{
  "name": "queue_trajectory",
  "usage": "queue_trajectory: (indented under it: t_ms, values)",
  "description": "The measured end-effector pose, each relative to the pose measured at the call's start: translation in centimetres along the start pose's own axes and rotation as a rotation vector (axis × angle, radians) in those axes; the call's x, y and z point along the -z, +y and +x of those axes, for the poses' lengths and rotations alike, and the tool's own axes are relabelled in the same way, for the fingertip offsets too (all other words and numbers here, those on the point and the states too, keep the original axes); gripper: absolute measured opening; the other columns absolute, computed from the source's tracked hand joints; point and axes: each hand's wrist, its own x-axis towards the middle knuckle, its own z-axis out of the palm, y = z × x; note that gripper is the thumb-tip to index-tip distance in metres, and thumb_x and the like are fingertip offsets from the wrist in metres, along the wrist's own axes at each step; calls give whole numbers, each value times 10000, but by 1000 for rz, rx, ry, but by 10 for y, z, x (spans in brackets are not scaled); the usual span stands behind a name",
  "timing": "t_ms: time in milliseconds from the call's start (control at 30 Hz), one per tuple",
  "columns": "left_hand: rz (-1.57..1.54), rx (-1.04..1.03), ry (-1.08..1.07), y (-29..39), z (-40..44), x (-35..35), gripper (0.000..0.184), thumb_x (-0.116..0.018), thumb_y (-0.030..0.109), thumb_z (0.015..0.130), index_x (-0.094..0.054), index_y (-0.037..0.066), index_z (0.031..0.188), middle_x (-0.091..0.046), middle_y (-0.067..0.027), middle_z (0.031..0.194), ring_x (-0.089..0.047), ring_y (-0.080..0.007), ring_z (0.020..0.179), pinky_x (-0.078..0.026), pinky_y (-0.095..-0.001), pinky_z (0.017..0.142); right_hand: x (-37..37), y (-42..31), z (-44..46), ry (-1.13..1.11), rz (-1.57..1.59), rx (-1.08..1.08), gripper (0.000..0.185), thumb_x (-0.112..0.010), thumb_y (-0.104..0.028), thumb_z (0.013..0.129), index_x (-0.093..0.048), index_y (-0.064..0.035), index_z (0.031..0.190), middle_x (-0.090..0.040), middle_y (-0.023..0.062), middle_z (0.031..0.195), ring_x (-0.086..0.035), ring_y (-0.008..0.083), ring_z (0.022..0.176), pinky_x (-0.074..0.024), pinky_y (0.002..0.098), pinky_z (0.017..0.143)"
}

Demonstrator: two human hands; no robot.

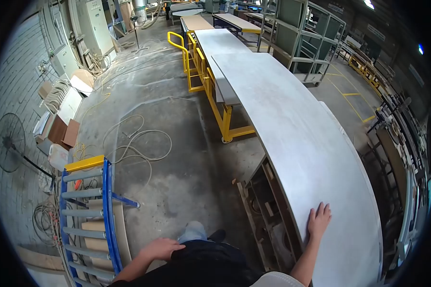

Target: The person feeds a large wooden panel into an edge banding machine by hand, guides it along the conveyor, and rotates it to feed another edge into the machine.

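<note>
My right hand (319,220) lies flat with its fingers spread on a long white panel (292,124), near the panel's left edge. The panel stretches away from me along a bench. Beside the dark clothing at my waist is my left hand (162,248). Its visible fingers point toward my body, and I see no object in it. Under the panel's near part, a wooden frame with compartments (268,210) shows some loose pieces inside.
A blue roller conveyor (107,215) stands at my left. Hoses (146,146) lie coiled on the floor. A yellow trolley frame (225,124) supports the panels further off. A fan (9,142) stands by the left wall, and a metal rack (301,43) is behind the panel.
</note>
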Motion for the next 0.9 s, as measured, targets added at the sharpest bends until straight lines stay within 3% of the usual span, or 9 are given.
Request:
queue_trajectory:
  t_ms: [67,200,267,367,467,633,767,900]
  values:
    - [28,1,-20,-10,24,39,650,-731,375,764,-538,199,1360,-609,-54,1252,-584,-286,1142,-473,-423,933,-3,-22,25,3,11,22,581,-530,-379,943,-434,-90,1438,-335,196,1526,-308,408,1396,-190,511,1176]
    - [63,88,15,-38,94,105,631,-687,465,809,-540,192,1359,-613,-65,1240,-583,-282,1139,-467,-430,941,-9,-59,73,13,39,43,572,-550,-364,939,-449,-86,1428,-347,189,1522,-318,397,1394,-190,509,1176]
    - [160,-6,180,-47,138,144,586,-646,491,842,-563,176,1329,-620,-74,1224,-591,-279,1117,-468,-420,937,-14,-76,99,19,44,32,572,-554,-361,938,-449,-86,1428,-356,186,1519,-319,394,1394,-190,508,1175]
    - [170,-174,308,-61,217,194,543,-637,477,861,-585,157,1297,-630,-67,1198,-605,-269,1088,-485,-412,886,-21,-98,133,50,71,-6,555,-563,-352,934,-475,-76,1407,-381,184,1505,-327,385,1391,-194,504,1175]
    - [86,-521,410,-55,306,250,459,-664,383,871,-608,138,1255,-629,-67,1202,-608,-266,1076,-485,-399,899,-33,-114,179,94,74,-60,538,-567,-348,928,-504,-67,1382,-397,180,1496,-345,380,1380,-203,497,1173]
    - [-150,-964,421,-5,439,314,348,-650,285,912,-632,107,1210,-625,-105,1194,-604,-291,1054,-486,-391,888,-48,-121,242,177,141,-127,476,-599,-309,906,-574,-44,1301,-473,171,1437,-427,361,1313,-290,487,1125]
    - [-120,-1070,218,30,530,322,355,-679,250,866,-628,100,1183,-581,-124,1245,-570,-318,1101,-453,-421,949,-57,-109,285,232,132,-178,442,-610,-284,899,-596,-34,1263,-508,172,1402,-471,362,1256,-341,473,1083]
    - [-203,-1077,167,69,583,307,388,-699,296,813,-638,81,1131,-559,-140,1253,-530,-319,1147,-408,-438,994,-61,-92,305,216,87,-215,437,-598,-292,916,-595,-38,1271,-509,175,1404,-484,355,1263,-363,447,1072]
